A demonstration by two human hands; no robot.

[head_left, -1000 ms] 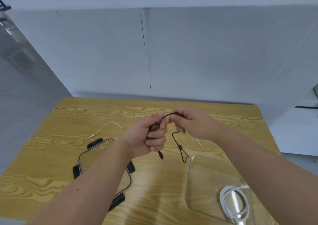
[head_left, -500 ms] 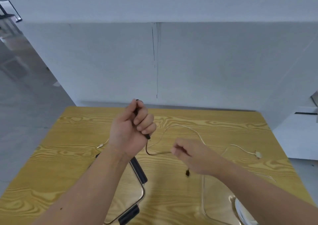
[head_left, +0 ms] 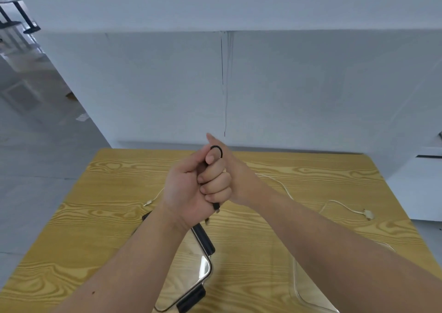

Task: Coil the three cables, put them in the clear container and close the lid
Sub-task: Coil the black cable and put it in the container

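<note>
My left hand (head_left: pixel 191 193) is a fist around a bunched black cable (head_left: pixel 216 148); a loop pokes out on top and a plug end hangs below the fist. My right hand (head_left: pixel 235 171) lies behind the left fist, touching that loop; its grip is hidden. A white cable (head_left: pixel 287 190) trails loose across the wooden table (head_left: pixel 311 231) with a connector at the right. The clear container (head_left: pixel 296 286) sits at the lower right, mostly hidden by my right forearm. The clear lid with black clips (head_left: pixel 203 238) lies under my left forearm.
A pale wall rises just behind the table's far edge. Grey floor lies to the left of the table. A white cabinet stands off the table's right side.
My hands came back together above the table. The slack black cable that hung between them is now gathered into my left fist. The view tilted up, hiding most of the container.
</note>
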